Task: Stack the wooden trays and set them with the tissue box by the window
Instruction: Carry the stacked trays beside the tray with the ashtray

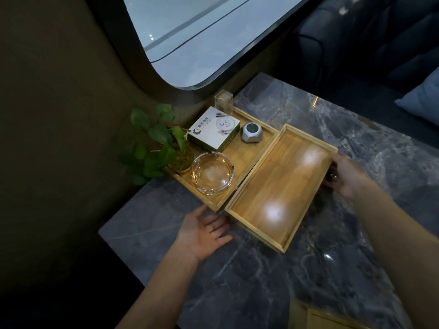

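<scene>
— What is your right hand (345, 178) doing at the far end of the empty wooden tray (280, 186)?

— Your right grip is closing over the tray's short far rim, fingers curling down over the outer side and thumb lying along the top edge. You are holding that rim; a small dark thing is sitting under your fingers, too blurred to name.

— And your left hand (204, 231)?

— It is lying open and flat on the bench (261, 281), palm down, fingers spread, just beside the tray's near corner and holding nothing. Its fingertips are nearing the corner where the two trays meet.

— Where is the empty tray lying?

— You are keeping it flat on the dark marble bench, its long side touching the second wooden tray (242, 150), which is sitting closer to the window (190, 43).

— What is that second tray carrying?

— The white and green tissue box (213, 131) is resting at its window side, a glass ashtray (211, 174) at the near end, a small grey round gadget (251, 132) beside the box, and a clear holder (223, 102) at the far corner. A leafy plant in a glass (161, 143) is standing at its left edge.
</scene>
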